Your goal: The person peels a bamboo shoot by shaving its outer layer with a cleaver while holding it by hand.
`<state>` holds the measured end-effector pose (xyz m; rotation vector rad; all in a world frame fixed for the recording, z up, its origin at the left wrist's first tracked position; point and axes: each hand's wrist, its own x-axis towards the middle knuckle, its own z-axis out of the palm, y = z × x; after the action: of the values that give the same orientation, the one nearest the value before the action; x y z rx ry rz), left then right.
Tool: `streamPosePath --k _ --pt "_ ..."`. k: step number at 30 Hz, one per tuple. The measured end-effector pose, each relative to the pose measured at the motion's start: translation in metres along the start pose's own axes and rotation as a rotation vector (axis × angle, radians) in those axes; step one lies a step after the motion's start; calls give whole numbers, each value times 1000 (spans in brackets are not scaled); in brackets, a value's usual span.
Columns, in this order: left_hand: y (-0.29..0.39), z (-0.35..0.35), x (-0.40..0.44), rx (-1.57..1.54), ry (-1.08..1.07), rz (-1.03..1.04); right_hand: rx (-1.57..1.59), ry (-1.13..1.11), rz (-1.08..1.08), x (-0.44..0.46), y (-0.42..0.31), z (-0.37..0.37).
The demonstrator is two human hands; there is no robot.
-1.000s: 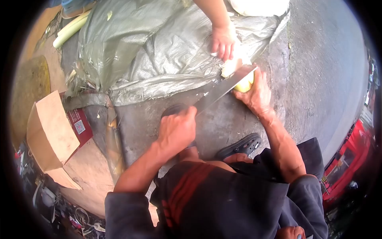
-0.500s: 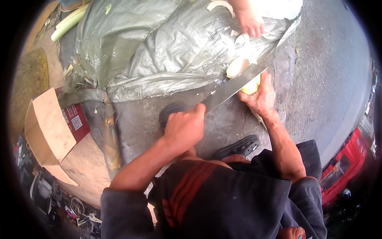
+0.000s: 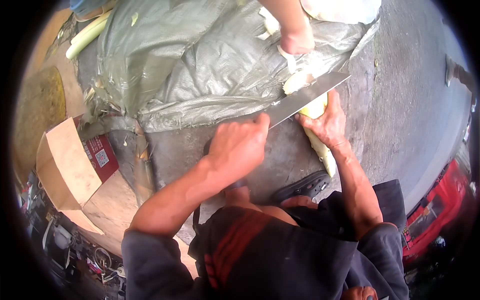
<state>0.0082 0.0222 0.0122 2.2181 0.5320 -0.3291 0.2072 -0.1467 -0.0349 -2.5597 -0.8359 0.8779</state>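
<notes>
Clearly, the crossing of blade and stalk is what matters. My left hand (image 3: 239, 144) has its fingers curled tight round the grip of a broad knife (image 3: 320, 90), the blade pointing away from me and rightward. My right hand (image 3: 326, 121) is the nearer one to the pale stalk (image 3: 320, 151): its fingers are partly open, wrapped round the thick yellowish end, just on my side of the blade.

That stalk seems to run under my palm, its long axis pointing back toward me, the narrow tip appearing just beside my dark shoe (image 3: 302, 187). So the blade lies roughly square across it; whether the edge bites or only hovers, I cannot tell. All this sits over the ground (image 3: 285, 155), off the near right edge of the silvery sheet (image 3: 190, 100). Past the blade, by that edge, lies a pale chunk (image 3: 296, 82), with a co-worker's hand (image 3: 298, 40) beyond it
</notes>
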Motion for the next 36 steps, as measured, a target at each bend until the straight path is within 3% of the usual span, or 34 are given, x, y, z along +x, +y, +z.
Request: streamPosePath --k 12,15,36 --pt "1 -9 -5 45 -94 -104 14 15 -38 8 -13 6" --pt "-9 6 16 -27 9 -62 -10 50 -57 7 -12 6" --pt "-2 21 80 -13 6 -78 179 -30 -70 18 3 -1"
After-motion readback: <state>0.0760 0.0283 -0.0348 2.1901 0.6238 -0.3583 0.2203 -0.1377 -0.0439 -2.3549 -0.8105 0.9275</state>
